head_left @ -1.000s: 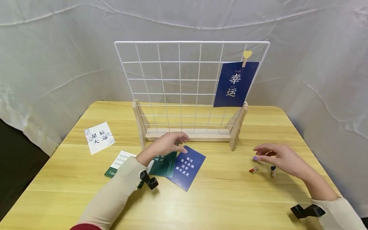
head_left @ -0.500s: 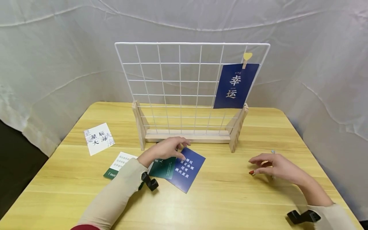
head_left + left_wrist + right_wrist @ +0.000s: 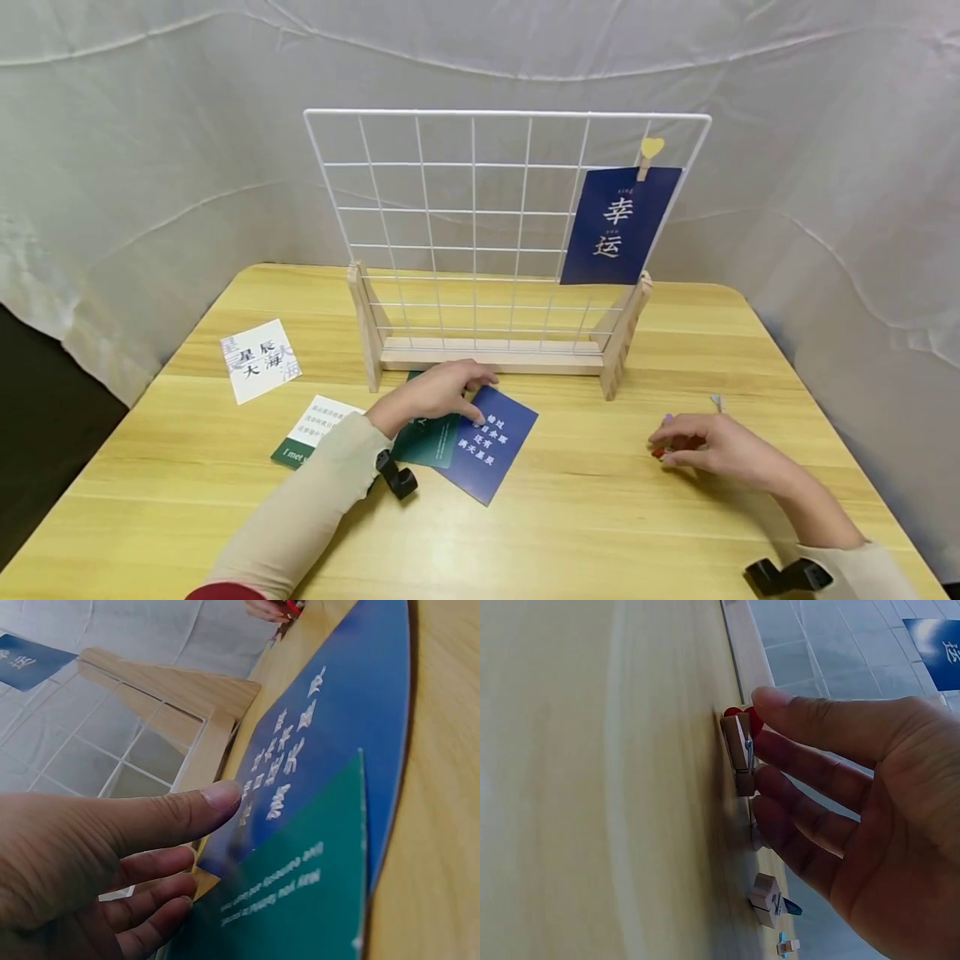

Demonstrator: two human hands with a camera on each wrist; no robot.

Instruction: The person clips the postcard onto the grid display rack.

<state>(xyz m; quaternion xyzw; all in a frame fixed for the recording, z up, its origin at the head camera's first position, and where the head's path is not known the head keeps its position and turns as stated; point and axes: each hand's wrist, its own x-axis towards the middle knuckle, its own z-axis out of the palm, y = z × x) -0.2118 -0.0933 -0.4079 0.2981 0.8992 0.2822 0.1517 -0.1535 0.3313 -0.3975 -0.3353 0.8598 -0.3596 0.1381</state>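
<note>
I've got the right hand point(image 3: 723, 446) at the small clothespins, thumb and fingertips set around the one with the red heart point(image 3: 739, 746) — from the wrist view I can't tell whether they really pinch it or only touch it. That clothespin is by the table surface, ahead of the others, so it's probably the easiest one to get at. Left hand point(image 3: 431, 393): fingers loosely bent, nothing gripped, thumb over the blue card point(image 3: 491, 446); contact I can't make out. The green card point(image 3: 429, 442) overlaps the blue one, which likely explains the hand sitting at the blue card's far, uncovered end. Up on the wire rack point(image 3: 491, 360), another blue card point(image 3: 621, 225) hangs at the right, a yellow-heart clothespin point(image 3: 643, 169) at its top edge — seemingly what holds it against the wires.
</note>
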